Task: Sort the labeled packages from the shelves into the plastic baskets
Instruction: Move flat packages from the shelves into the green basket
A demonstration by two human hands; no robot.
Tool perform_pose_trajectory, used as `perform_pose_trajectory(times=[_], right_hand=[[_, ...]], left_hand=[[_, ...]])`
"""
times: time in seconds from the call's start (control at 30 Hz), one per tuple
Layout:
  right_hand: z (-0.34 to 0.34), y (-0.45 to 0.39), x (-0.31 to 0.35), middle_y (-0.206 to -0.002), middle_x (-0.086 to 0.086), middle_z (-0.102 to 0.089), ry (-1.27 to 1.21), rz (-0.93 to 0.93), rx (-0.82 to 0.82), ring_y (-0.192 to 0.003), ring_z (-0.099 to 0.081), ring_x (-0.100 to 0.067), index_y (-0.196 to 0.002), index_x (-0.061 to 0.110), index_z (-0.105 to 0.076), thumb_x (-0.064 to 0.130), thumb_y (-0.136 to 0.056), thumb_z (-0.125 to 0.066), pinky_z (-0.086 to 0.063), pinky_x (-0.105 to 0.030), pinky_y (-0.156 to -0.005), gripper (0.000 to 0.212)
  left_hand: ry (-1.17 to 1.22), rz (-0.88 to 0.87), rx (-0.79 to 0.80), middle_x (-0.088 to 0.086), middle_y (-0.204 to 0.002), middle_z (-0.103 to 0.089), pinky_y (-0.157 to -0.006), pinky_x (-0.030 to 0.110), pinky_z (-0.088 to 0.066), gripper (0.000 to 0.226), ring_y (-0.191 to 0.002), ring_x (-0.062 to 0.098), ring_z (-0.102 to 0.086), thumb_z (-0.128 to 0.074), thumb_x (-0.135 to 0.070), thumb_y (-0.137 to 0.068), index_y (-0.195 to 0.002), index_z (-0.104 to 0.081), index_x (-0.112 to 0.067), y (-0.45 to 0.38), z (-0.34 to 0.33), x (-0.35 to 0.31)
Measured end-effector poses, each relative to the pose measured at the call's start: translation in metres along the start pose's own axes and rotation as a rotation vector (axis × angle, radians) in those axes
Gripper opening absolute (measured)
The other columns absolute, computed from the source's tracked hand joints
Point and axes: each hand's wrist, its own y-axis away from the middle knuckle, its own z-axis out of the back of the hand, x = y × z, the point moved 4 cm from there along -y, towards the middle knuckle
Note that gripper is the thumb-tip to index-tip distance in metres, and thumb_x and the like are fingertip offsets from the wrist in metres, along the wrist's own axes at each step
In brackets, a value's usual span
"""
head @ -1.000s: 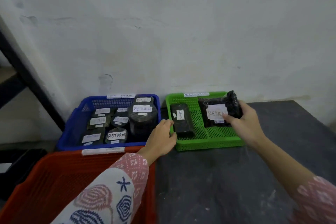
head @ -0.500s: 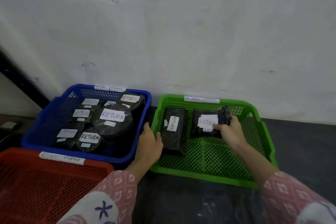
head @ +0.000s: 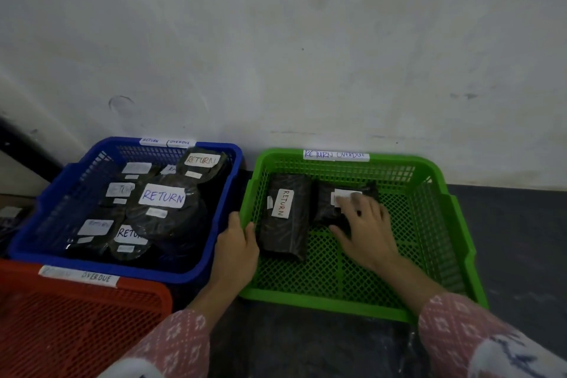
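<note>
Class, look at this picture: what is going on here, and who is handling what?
A person is sorting black wrapped packages into baskets. The right hand rests with spread fingers on a labelled package at the back of the green basket, beside another package marked RETURN. The left hand holds the green basket's left rim. The blue basket already holds several RETURN packages.

Dim, flat indoor light, soft shadows, wide-angle bending at edges, right hand (head: 365,224) motion-blurred

left hand (head: 236,250) grips green basket (head: 441,255) rim at 9 o'clock | right hand (head: 366,224) flat on black package (head: 325,204) inside | blue basket (head: 214,233) at 9 o'clock
</note>
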Motion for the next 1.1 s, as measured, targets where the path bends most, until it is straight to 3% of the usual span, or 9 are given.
perform_pose_trajectory(times=[0.2,0.27,0.33,0.4,0.6,0.73,0.9,1.1], right_hand=[[-0.003,-0.012,0.009,-0.109,-0.017,-0.06,0.051,-0.046,0.058,-0.101,-0.059,-0.037,-0.109,0.015,-0.063,0.032,-0.067,-0.082,-0.049,-0.057,-0.083,0.049],[0.003,-0.011,0.01,-0.118,-0.015,-0.055,0.037,-0.046,0.068,-0.111,-0.054,-0.035,-0.118,0.016,-0.058,0.035,-0.075,-0.076,-0.045,-0.057,-0.092,0.05],[0.011,-0.01,0.011,-0.132,-0.01,-0.044,0.013,-0.04,0.106,-0.127,-0.04,-0.03,-0.132,0.017,-0.044,0.04,-0.087,-0.06,-0.031,-0.053,-0.108,0.052],[0.022,-0.007,0.011,-0.139,-0.008,-0.038,0.012,-0.04,0.098,-0.132,-0.033,-0.026,-0.138,0.017,-0.035,0.042,-0.092,-0.049,-0.023,-0.047,-0.112,0.054],[0.072,0.015,0.041,-0.141,-0.01,-0.041,-0.012,0.038,0.059,-0.128,-0.041,-0.027,-0.139,0.01,-0.034,0.033,-0.095,-0.044,-0.032,-0.042,-0.109,0.051],[0.106,0.036,0.083,-0.137,-0.011,-0.044,-0.032,0.114,0.081,-0.123,-0.045,-0.029,-0.138,0.009,-0.035,0.03,-0.096,-0.044,-0.04,-0.04,-0.101,0.048],[0.138,0.07,0.157,-0.136,-0.009,-0.047,-0.027,0.224,0.058,-0.122,-0.046,-0.028,-0.137,0.01,-0.037,0.029,-0.096,-0.044,-0.04,-0.036,-0.097,0.046],[0.156,0.114,0.26,-0.136,-0.01,-0.048,-0.02,0.329,-0.012,-0.124,-0.046,-0.029,-0.137,0.009,-0.039,0.029,-0.095,-0.045,-0.038,-0.039,-0.101,0.047]], left_hand=[[0.017,-0.009,0.005,0.004,-0.069,-0.055,-0.046,0.021,-0.035,0.011,-0.054,0.015,-0.052,-0.041,-0.015,-0.097,-0.09,-0.046,-0.009,0.002,0.001,0.0],[0.019,-0.003,0.008,0.002,-0.069,-0.054,-0.045,0.018,-0.033,0.011,-0.053,0.013,-0.05,-0.041,-0.015,-0.097,-0.089,-0.045,-0.009,0.001,0.001,0.0],[0.028,0.015,0.015,0.001,-0.071,-0.053,-0.046,0.018,-0.033,0.011,-0.056,0.012,-0.051,-0.042,-0.015,-0.097,-0.089,-0.045,-0.008,0.0,0.001,-0.001],[0.017,0.025,0.031,0.001,-0.074,-0.055,-0.048,0.018,-0.034,0.009,-0.062,0.012,-0.054,-0.044,-0.015,-0.096,-0.09,-0.047,-0.009,-0.001,0.004,-0.003],[-0.016,0.072,0.091,0.003,-0.095,-0.058,-0.069,0.03,-0.046,0.014,-0.083,0.02,-0.059,-0.054,-0.02,-0.09,-0.099,-0.045,-0.016,0.013,0.03,-0.01],[-0.01,0.044,0.134,0.004,-0.101,-0.054,-0.079,0.032,-0.047,0.024,-0.09,0.021,-0.055,-0.055,-0.025,-0.091,-0.107,-0.045,-0.011,0.04,0.061,-0.018],[0.001,-0.059,0.128,0.005,-0.098,-0.06,-0.074,0.026,-0.041,0.024,-0.089,0.019,-0.057,-0.055,-0.026,-0.091,-0.107,-0.052,-0.009,0.074,0.12,-0.015],[-0.074,-0.167,0.101,0.002,-0.104,-0.06,-0.082,0.026,-0.042,0.023,-0.095,0.016,-0.056,-0.054,-0.024,-0.092,-0.11,-0.055,-0.012,0.116,0.219,0.016]])
